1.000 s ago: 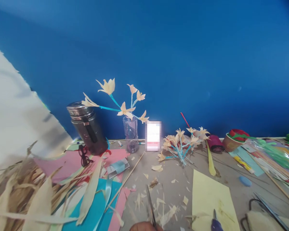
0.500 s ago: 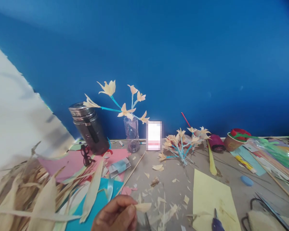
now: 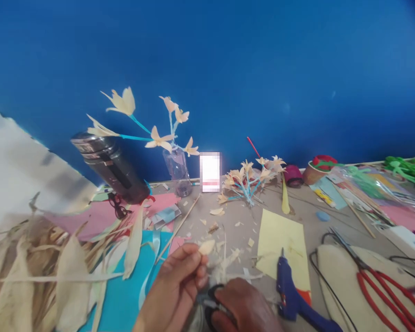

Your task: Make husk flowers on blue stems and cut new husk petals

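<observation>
Between thumb and fingertips, my left hand (image 3: pixel 178 286) pinches a small petal-shaped piece of corn husk (image 3: pixel 206 247), its rounded end pointing up and right. Close by on the right, my right hand (image 3: pixel 247 304) is closed around the dark handles of a pair of scissors (image 3: pixel 210 302). The blades lie low beside my left wrist, apart from the petal, and are partly hidden. Husk scraps (image 3: pixel 230 260) are scattered just beyond both hands. Finished husk flowers with blue stems stand in a clear plastic bottle (image 3: pixel 178 173), and a bunch of husk flowers (image 3: pixel 247 186) lies on the table.
Dried corn husks (image 3: pixel 74 263) and blue paper (image 3: pixel 124 288) cover the left side. A dark flask (image 3: pixel 114 170) stands behind them. To the right are yellow paper (image 3: pixel 287 235), a blue glue gun (image 3: pixel 293 295) and red-handled scissors (image 3: pixel 370 276). A blurred bright screen (image 3: pixel 210 173) stands at the wall.
My right hand has come into view with the dark-handled scissors. My left hand has moved up slightly and tilted the petal upward. The view has shifted down and right, showing more table.
</observation>
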Demonstrator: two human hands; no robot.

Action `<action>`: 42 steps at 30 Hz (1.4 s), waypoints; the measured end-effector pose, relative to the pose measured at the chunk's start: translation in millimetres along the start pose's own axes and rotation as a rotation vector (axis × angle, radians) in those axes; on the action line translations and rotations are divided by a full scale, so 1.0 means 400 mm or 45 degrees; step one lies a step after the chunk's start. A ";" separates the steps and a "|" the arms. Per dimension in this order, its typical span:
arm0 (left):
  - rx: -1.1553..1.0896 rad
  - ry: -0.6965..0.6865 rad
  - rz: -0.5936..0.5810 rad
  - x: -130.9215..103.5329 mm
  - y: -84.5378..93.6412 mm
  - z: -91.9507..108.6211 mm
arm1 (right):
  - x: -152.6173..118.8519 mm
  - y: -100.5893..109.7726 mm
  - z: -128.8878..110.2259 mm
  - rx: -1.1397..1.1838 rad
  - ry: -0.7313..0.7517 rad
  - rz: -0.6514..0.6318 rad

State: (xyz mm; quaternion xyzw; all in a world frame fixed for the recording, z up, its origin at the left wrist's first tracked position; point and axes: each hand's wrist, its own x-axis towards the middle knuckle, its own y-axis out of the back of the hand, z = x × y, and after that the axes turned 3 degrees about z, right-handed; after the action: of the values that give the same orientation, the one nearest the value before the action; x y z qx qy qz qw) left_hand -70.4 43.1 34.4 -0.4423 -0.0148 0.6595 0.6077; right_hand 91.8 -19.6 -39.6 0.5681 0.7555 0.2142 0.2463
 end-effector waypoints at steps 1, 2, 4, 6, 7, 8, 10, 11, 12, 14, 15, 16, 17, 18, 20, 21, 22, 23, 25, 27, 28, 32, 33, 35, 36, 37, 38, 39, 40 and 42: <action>-0.006 0.007 -0.006 0.000 -0.006 0.000 | 0.001 0.004 -0.006 -0.045 -0.013 0.007; -0.016 0.015 -0.021 0.000 -0.012 -0.003 | 0.002 0.009 -0.014 -0.166 -0.013 0.023; -0.035 0.036 -0.066 0.001 -0.022 -0.012 | 0.004 0.019 -0.029 -0.333 0.024 0.053; -0.036 0.028 -0.097 0.001 -0.027 -0.024 | 0.004 0.024 -0.038 -0.435 0.091 0.077; -0.027 0.009 -0.106 0.001 -0.028 -0.031 | 0.003 0.024 -0.038 -0.471 0.147 0.080; -0.011 -0.020 -0.110 0.000 -0.028 -0.036 | 0.001 0.022 -0.037 -0.499 0.194 0.088; 0.025 -0.088 -0.108 -0.002 -0.025 -0.045 | -0.004 0.014 -0.030 -0.528 0.260 0.110; 0.035 -0.117 -0.107 -0.003 -0.023 -0.047 | -0.007 0.011 -0.027 -0.520 0.273 0.130; 0.040 -0.135 -0.108 -0.004 -0.021 -0.048 | -0.009 0.010 -0.026 -0.484 0.274 0.158; 0.037 -0.132 -0.116 -0.007 -0.018 -0.048 | -0.012 0.016 -0.032 -0.310 0.260 0.246; 0.037 -0.122 -0.122 -0.009 -0.018 -0.048 | -0.012 0.023 -0.040 -0.175 0.235 0.301; 0.040 -0.108 -0.128 -0.012 -0.018 -0.048 | -0.010 0.031 -0.050 -0.008 0.194 0.354; 0.047 -0.097 -0.136 -0.015 -0.018 -0.050 | -0.008 0.041 -0.061 0.175 0.139 0.401; 0.056 -0.086 -0.146 -0.018 -0.018 -0.053 | -0.004 0.050 -0.073 0.374 0.054 0.423; 0.073 -0.052 -0.177 -0.025 -0.018 -0.063 | 0.006 0.065 -0.093 0.784 -0.061 0.450; 0.083 -0.029 -0.196 -0.029 -0.016 -0.069 | 0.011 0.070 -0.099 0.950 -0.088 0.454; 0.103 -0.011 -0.216 -0.031 -0.014 -0.076 | 0.016 0.073 -0.103 1.088 -0.106 0.457; 0.132 -0.002 -0.231 -0.033 -0.012 -0.083 | 0.021 0.074 -0.105 1.191 -0.123 0.463; 0.196 0.000 -0.251 -0.036 -0.005 -0.095 | 0.028 0.074 -0.102 1.322 -0.186 0.471; 0.223 0.031 -0.284 -0.038 -0.001 -0.102 | 0.032 0.073 -0.099 1.414 -0.267 0.472; 0.212 0.066 -0.305 -0.039 0.000 -0.103 | 0.034 0.073 -0.098 1.464 -0.300 0.463; 0.151 0.149 -0.343 -0.040 -0.004 -0.098 | 0.039 0.076 -0.097 1.650 -0.367 0.436; 0.162 0.130 -0.339 -0.040 -0.007 -0.096 | 0.040 0.077 -0.097 1.670 -0.372 0.444; 0.228 0.076 -0.343 -0.040 -0.010 -0.093 | 0.042 0.076 -0.093 1.683 -0.376 0.463; 0.271 0.048 -0.345 -0.040 -0.010 -0.094 | 0.042 0.076 -0.091 1.681 -0.378 0.459; 0.310 0.025 -0.353 -0.039 -0.009 -0.096 | 0.042 0.075 -0.088 1.678 -0.381 0.445; 0.341 0.004 -0.370 -0.038 -0.007 -0.098 | 0.041 0.074 -0.085 1.679 -0.386 0.422; 0.370 -0.016 -0.396 -0.036 -0.003 -0.102 | 0.040 0.073 -0.083 1.686 -0.391 0.395; 0.396 -0.035 -0.435 -0.032 0.003 -0.107 | 0.038 0.072 -0.082 1.699 -0.394 0.367; 0.431 -0.062 -0.534 -0.023 0.017 -0.115 | 0.034 0.070 -0.082 1.734 -0.390 0.314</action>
State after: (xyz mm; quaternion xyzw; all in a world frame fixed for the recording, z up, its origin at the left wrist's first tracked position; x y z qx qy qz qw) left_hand -49.1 9.8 7.9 -0.3057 -0.0101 0.5227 0.7957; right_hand 89.5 -0.6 1.5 0.7010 0.6084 -0.3619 -0.0863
